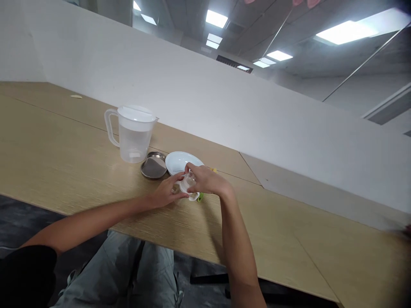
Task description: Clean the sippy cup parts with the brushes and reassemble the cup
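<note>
Wooden table, white partition wall

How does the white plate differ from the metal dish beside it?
The white plate is glossy white, while the metal dish has a dull grey inside within a shiny rim. The plate looks larger than the dish. The person's right hand overlaps the plate's front edge, but no hand covers the dish. Both are round and shallow, and both sit on the wooden table.

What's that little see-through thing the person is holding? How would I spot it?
On the wooden table, find the clear plastic jug. Right of it lies a white plate. At the plate's near edge, the small clear piece with a white base is the only thing held, between the left hand and right hand.
</note>
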`<state>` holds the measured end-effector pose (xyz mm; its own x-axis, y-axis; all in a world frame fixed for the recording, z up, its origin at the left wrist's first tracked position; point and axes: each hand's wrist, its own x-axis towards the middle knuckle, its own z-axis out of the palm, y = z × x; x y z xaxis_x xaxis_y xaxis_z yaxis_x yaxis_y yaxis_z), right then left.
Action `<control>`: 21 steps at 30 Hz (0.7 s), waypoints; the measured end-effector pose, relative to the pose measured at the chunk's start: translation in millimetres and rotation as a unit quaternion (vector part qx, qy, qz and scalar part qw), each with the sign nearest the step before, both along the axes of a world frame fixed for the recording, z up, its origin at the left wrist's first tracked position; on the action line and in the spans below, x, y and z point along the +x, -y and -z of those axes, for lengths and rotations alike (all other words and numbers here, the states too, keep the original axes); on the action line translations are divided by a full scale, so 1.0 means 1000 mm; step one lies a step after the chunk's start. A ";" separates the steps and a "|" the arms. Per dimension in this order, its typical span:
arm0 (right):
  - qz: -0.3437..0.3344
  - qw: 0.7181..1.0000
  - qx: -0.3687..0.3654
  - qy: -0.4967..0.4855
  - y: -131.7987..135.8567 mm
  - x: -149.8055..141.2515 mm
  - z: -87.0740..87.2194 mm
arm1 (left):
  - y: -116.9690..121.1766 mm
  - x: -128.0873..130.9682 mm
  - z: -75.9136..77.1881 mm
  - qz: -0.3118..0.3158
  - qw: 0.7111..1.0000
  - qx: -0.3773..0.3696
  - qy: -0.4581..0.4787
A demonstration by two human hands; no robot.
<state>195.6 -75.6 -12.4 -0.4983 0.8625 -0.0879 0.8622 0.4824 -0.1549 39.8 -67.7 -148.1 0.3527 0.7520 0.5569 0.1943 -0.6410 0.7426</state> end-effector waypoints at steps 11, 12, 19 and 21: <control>0.168 0.878 0.033 -0.448 0.017 0.012 0.087 | -0.007 0.002 0.013 -0.036 0.999 0.034 -0.001; 0.178 0.861 0.040 -0.475 0.018 0.007 0.096 | -0.007 0.002 0.013 -0.035 0.999 0.039 0.000; 0.231 0.787 0.169 -0.546 0.032 -0.027 0.135 | -0.012 -0.001 0.014 -0.018 0.998 0.060 -0.006; 0.251 0.787 0.186 -0.532 0.036 -0.030 0.139 | -0.012 -0.003 0.013 -0.027 0.998 0.064 -0.009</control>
